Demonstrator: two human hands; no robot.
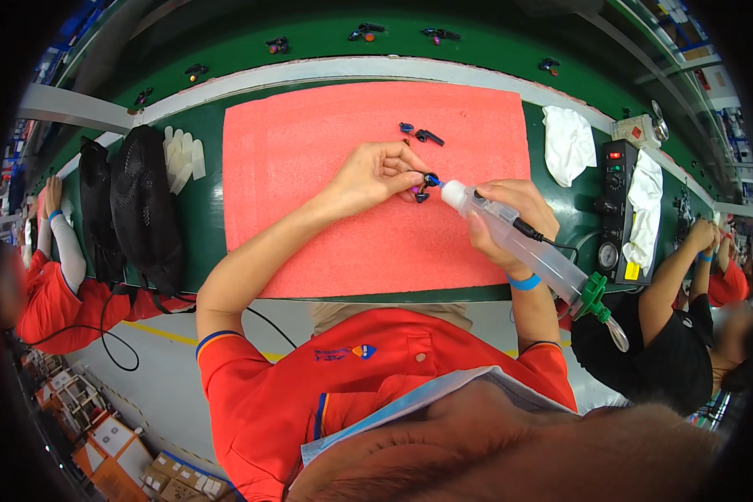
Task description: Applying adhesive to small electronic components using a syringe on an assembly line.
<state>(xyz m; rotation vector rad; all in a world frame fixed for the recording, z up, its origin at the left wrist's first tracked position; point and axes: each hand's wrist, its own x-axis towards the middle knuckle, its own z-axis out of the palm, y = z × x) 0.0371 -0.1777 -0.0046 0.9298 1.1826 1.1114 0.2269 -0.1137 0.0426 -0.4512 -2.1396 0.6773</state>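
Observation:
My left hand [375, 177] pinches a small glossy blue-black part [429, 179] between thumb and fingers above the pink foam mat [293, 243]. My right hand [514, 213] is wrapped round a dispensing syringe [552, 268] with a clear barrel, a white front collar and a green end cap. The syringe's blue tip meets or almost meets the small part; I cannot tell which. Part of what the left hand holds is hidden by its fingers. Just beyond the hands, two more small dark pieces [427, 136] lie on the mat.
A black control box [615, 209] with a gauge and white cloth [567, 145] stand at right. Black mesh bags [148, 201] and pale gloves [183, 157] lie at left. Several small parts sit on the green belt [318, 58] beyond the white rail. Co-workers sit on both sides.

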